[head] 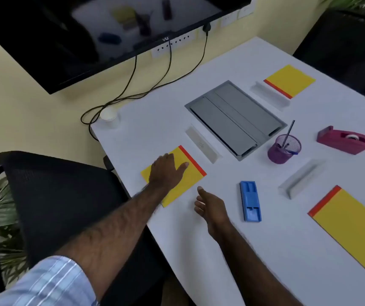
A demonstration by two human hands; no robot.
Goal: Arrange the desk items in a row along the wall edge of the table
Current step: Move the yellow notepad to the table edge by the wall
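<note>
The left hand (168,171) lies flat, fingers straight, on a smooth yellow notepad (183,184) with a red edge strip. The right hand (210,206) hovers nearby, fingers loosely spread, left of a blue plastic stapler (250,200).

Three yellow pads, each with a red-orange strip along one edge: the near-left pad (177,182), the far pad (290,81), the near-right pad (351,228). A blue tray (250,200), a purple mesh cup (284,149), a maroon tape dispenser (342,140), all on a pale white surface (232,239). The sleeve (51,283) is light blue with white stripes.
</note>
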